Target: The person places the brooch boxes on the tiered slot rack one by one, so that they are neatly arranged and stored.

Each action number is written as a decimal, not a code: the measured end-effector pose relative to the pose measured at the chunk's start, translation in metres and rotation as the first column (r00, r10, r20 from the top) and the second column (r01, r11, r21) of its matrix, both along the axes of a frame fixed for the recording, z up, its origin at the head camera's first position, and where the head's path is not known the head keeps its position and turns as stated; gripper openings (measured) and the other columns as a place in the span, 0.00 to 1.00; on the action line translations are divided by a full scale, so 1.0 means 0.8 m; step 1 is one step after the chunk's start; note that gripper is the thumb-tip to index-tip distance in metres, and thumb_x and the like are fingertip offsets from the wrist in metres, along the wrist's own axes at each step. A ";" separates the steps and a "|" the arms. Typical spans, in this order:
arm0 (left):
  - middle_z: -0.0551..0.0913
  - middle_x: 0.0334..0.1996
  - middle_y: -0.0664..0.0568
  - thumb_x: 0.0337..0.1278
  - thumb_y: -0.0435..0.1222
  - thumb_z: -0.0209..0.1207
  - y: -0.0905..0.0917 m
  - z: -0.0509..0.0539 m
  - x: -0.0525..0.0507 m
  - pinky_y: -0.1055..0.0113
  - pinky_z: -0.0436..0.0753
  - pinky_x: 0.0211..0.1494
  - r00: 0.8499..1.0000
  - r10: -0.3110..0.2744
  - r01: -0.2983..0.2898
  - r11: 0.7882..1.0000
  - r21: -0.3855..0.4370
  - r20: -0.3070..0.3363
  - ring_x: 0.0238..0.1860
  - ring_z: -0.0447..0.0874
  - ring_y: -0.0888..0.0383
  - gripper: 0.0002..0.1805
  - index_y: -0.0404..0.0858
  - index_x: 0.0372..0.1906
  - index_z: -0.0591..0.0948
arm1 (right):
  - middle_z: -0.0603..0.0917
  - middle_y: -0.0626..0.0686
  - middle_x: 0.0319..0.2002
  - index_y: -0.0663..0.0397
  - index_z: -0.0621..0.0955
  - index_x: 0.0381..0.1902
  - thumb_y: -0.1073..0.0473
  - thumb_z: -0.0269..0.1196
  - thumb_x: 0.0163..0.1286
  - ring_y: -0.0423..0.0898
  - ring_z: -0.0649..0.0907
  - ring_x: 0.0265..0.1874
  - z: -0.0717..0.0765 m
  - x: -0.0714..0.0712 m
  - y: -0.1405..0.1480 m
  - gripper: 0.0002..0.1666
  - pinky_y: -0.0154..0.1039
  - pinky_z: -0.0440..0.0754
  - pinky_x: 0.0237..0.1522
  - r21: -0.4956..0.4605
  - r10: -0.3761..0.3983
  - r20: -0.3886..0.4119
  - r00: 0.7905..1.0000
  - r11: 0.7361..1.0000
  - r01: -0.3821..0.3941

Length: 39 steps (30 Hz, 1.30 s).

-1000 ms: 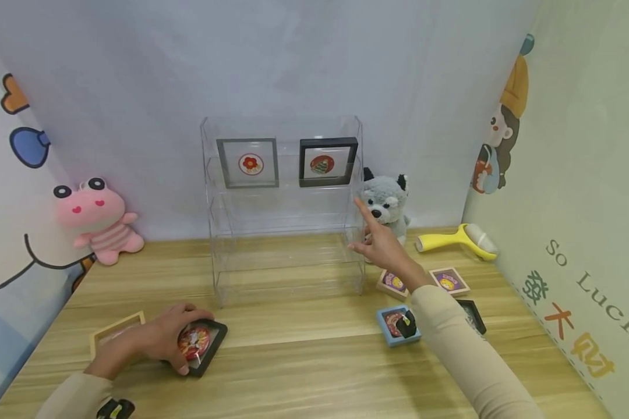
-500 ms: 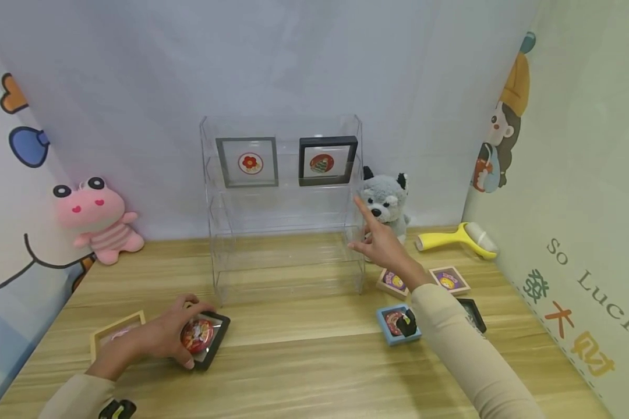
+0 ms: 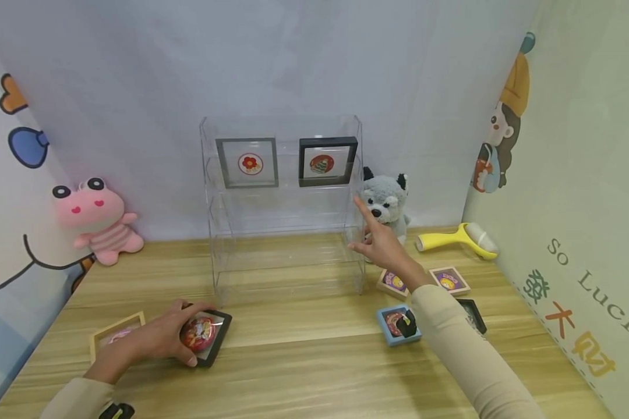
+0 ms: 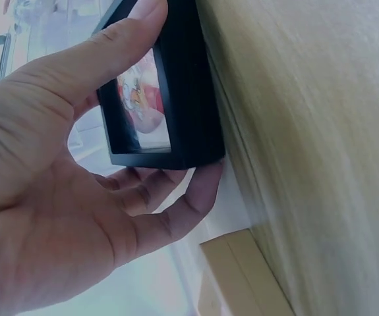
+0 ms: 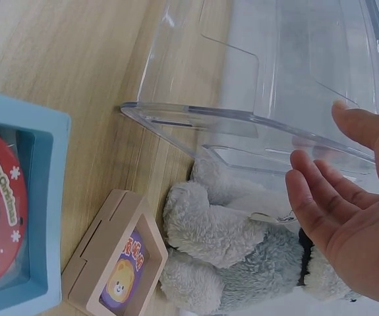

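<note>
My left hand (image 3: 159, 336) grips a black picture frame (image 3: 217, 344) with a red round picture, low over the table at front left. In the left wrist view the thumb lies over the face of the frame (image 4: 192, 108) and fingertips touch its lower side. My right hand (image 3: 387, 249) is at the right side of a clear tiered display rack (image 3: 288, 263), index finger extended. In the right wrist view its thumb and fingers are spread on either side of the rack's side panel; contact is unclear. A grey frame (image 3: 250, 185) and another black frame (image 3: 328, 182) stand on the upper tier.
A yellow frame (image 3: 140, 318) lies partly behind my left wrist. Near my right arm lie a blue frame (image 3: 385, 322), two beige frames and a dark frame (image 3: 478, 317). A husky plush (image 3: 388, 192), a pink plush (image 3: 96, 212) and a yellow-handled roller (image 3: 442, 240) stand farther back.
My left hand and the black frame have shifted slightly to the right and away from me. The right hand stays in the same place beside the rack.
</note>
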<state>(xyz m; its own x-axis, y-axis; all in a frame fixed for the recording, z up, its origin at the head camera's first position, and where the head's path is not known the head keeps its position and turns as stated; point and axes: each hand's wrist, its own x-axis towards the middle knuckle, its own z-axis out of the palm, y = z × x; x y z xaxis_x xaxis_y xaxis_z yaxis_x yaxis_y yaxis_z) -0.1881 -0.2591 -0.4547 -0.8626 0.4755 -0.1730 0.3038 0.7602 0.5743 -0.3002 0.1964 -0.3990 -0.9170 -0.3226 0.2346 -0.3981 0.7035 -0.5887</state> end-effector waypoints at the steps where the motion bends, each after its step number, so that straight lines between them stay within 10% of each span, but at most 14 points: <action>1: 0.67 0.55 0.29 0.24 0.40 0.82 0.000 -0.001 0.000 0.47 0.79 0.44 1.000 0.002 -0.002 1.000 0.006 -0.004 0.47 0.74 0.42 0.56 0.45 0.70 0.68 | 0.83 0.67 0.45 0.34 0.44 0.81 0.59 0.70 0.65 0.57 0.86 0.38 0.000 0.000 0.000 0.60 0.52 0.86 0.42 0.001 0.000 0.000 1.000 1.000 0.000; 18: 0.68 0.53 0.32 0.29 0.38 0.81 -0.011 -0.004 0.002 0.39 0.78 0.51 1.000 0.015 -0.014 0.995 0.095 -0.008 0.50 0.74 0.39 0.56 0.41 0.72 0.66 | 0.82 0.66 0.44 0.34 0.43 0.81 0.59 0.69 0.66 0.57 0.86 0.38 -0.001 0.000 0.001 0.60 0.52 0.85 0.43 -0.003 -0.001 0.006 1.000 1.000 0.001; 39: 0.71 0.51 0.31 0.33 0.31 0.79 -0.021 -0.007 0.002 0.62 0.79 0.38 1.000 0.028 -0.027 0.991 0.130 -0.012 0.42 0.75 0.48 0.54 0.38 0.73 0.65 | 0.81 0.65 0.43 0.34 0.44 0.81 0.59 0.69 0.66 0.57 0.86 0.38 -0.001 0.001 0.001 0.60 0.53 0.85 0.43 -0.003 -0.005 0.005 1.000 1.000 0.005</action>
<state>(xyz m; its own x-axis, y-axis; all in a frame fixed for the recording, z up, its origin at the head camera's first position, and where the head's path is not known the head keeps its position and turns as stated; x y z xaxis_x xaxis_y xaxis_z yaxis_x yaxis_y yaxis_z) -0.1864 -0.2756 -0.4606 -0.8774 0.4692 -0.0996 0.2924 0.6879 0.6644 -0.2995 0.1969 -0.4001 -0.9199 -0.3170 0.2307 -0.3913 0.7041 -0.5926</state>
